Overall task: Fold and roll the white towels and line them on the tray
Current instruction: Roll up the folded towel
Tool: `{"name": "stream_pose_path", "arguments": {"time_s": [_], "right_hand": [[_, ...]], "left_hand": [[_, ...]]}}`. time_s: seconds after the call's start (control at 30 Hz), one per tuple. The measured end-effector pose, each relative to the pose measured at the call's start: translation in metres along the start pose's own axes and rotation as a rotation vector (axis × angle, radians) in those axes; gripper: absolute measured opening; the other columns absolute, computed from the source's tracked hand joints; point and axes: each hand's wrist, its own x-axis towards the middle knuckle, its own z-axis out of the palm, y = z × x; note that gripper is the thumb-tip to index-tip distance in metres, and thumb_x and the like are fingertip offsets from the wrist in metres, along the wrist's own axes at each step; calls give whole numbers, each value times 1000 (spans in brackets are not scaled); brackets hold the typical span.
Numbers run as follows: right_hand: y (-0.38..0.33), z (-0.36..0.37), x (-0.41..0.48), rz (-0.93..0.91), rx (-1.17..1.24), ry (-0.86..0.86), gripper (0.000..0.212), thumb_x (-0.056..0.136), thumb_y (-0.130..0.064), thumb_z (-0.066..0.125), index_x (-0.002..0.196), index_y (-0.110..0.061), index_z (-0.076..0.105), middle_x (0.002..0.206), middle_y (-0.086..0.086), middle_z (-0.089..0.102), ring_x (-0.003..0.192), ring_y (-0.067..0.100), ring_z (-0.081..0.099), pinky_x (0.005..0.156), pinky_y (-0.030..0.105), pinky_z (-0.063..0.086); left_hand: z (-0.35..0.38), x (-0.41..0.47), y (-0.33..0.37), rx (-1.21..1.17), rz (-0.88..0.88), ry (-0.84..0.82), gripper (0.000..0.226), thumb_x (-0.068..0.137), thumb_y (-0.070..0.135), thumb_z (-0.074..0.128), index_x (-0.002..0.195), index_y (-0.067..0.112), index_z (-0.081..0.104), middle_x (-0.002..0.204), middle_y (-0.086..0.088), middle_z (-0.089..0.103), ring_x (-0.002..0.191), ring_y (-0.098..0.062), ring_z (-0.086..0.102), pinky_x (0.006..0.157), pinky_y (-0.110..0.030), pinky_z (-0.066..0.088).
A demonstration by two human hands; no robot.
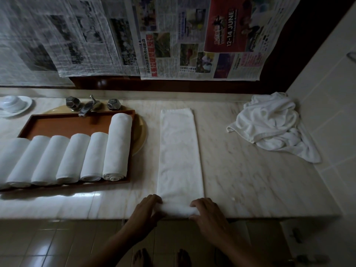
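Observation:
A white towel (179, 151) lies folded into a long narrow strip on the marble counter, running away from me. Its near end is turned up into a small roll at the counter's front edge. My left hand (146, 211) grips the roll's left end and my right hand (207, 213) grips its right end, fingers curled over it. To the left, a brown wooden tray (63, 123) holds several rolled white towels (117, 147) side by side in a row.
A heap of unfolded white towels (273, 124) lies at the counter's back right, against the tiled wall. Behind the tray are a faucet (90, 106) and a white dish (14, 105). Newspapers hang over the back wall. The tiled floor and my feet show below the counter's edge.

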Motion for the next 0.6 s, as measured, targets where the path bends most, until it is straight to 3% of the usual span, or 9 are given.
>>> {"name": "stream_pose_path", "arguments": {"time_s": [0.07, 0.13, 0.3, 0.47, 0.53, 0.6], "right_hand": [[-2, 2, 0, -7, -4, 58, 22, 94, -44, 52, 109, -30, 61, 111, -14, 57, 104, 12, 55, 86, 32, 50], [-4, 6, 0, -17, -84, 131, 24, 93, -40, 48, 107, -28, 64, 114, -11, 57, 105, 15, 56, 85, 33, 52], [-27, 19, -7, -23, -243, 289, 36, 88, -22, 69, 124, -22, 68, 134, 6, 62, 124, 29, 57, 99, 45, 52], [-30, 38, -13, -91, -333, 154, 53, 91, -30, 46, 142, -25, 61, 150, 2, 55, 139, 29, 49, 110, 55, 30], [-25, 38, -11, -109, -319, 141, 59, 90, -25, 43, 147, -22, 55, 156, 2, 48, 144, 30, 43, 111, 55, 28], [-23, 36, -7, -126, -287, 150, 62, 90, -20, 39, 151, -19, 50, 159, 2, 43, 147, 31, 39, 113, 52, 26]], "left_hand": [[-4, 3, 8, -61, -43, 27, 24, 89, 47, 74, 102, 42, 55, 104, 16, 54, 90, 0, 55, 73, -13, 44], [-7, 8, 15, -102, -97, 41, 19, 89, 37, 77, 100, 33, 62, 102, 13, 55, 88, -2, 58, 71, -11, 44], [-21, 18, 22, -97, -167, -18, 23, 91, 42, 73, 105, 25, 69, 100, 7, 60, 88, -6, 60, 68, -13, 43], [-15, 20, 26, 0, -217, 50, 30, 93, 51, 64, 108, 26, 66, 105, 7, 58, 91, -8, 56, 77, -23, 46], [-1, 14, 29, 220, -113, 192, 40, 91, 56, 48, 116, 27, 61, 116, 8, 54, 101, -11, 51, 86, -31, 45], [17, 7, 36, 385, 84, 223, 45, 87, 42, 47, 126, 22, 59, 126, 2, 58, 114, -18, 55, 97, -39, 45]]}}
